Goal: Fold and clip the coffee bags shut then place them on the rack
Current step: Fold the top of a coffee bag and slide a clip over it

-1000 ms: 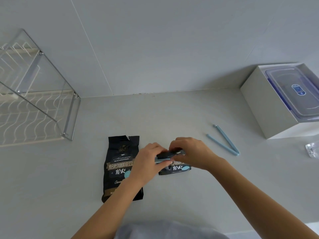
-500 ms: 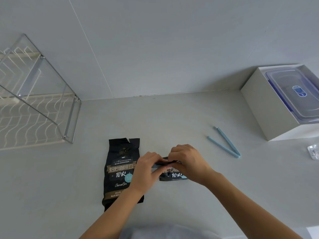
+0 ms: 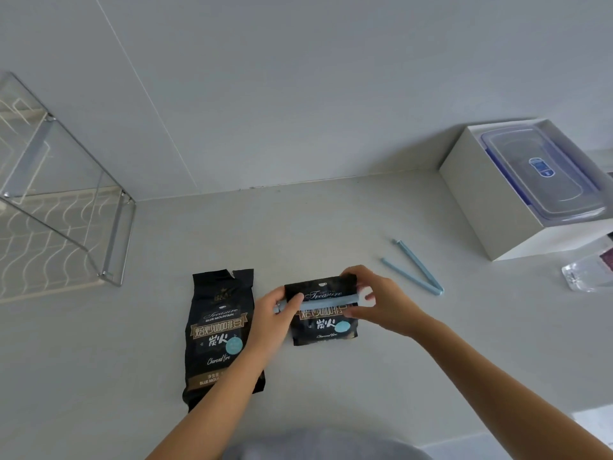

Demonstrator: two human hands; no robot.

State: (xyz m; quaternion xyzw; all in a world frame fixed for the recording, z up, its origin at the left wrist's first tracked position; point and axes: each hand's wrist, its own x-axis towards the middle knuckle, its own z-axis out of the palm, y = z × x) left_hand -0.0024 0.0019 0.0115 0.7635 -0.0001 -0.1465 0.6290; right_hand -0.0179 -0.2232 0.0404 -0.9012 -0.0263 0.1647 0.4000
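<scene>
A small black coffee bag (image 3: 323, 327) lies on the counter in the middle, its top folded over. A light blue clip (image 3: 326, 301) runs across the bag under the fold. My left hand (image 3: 277, 313) pinches the clip's left end. My right hand (image 3: 381, 302) holds the bag's folded top right corner and the clip's right end. A larger black coffee bag (image 3: 220, 330) with a torn, unfolded top lies flat to the left, partly under my left forearm. A second blue clip (image 3: 416, 272) lies open in a V to the right. The wire rack (image 3: 63, 207) stands at the far left.
A white box (image 3: 497, 200) holding a clear lidded container (image 3: 544, 174) sits at the right against the wall. A small clear plastic piece (image 3: 585, 273) lies near the right edge. The grey wall runs along the back of the counter.
The small bag's folded top has come up into view and the blue clip now lies across it; both hands have spread apart to the clip's ends.
</scene>
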